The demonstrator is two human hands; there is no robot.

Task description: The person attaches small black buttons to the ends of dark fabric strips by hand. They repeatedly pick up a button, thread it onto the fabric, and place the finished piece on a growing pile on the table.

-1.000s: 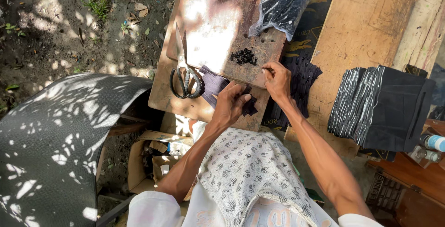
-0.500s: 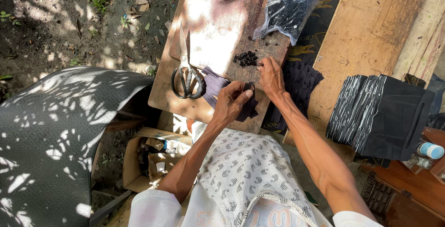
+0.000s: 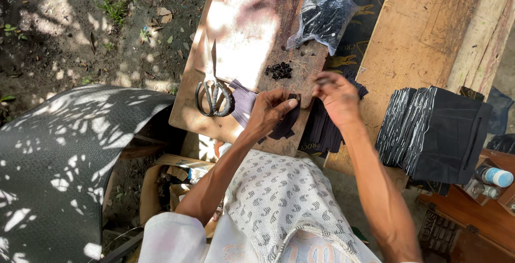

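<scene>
I take the wooden table as my landmark: it fills the upper middle, sunlit on its bare part. To its right stands a thick stack of black sheets, edges fanned, seemingly kept within reach. At the table's far end lies a clear bag of small black pieces. Scissors rest at its left near edge, blades pointing away. My left hand pinches a dark strip against the near edge; my right hand, apart from it, is curled, and I cannot tell what it grips. A small pile of black bits sits just beyond both.
</scene>
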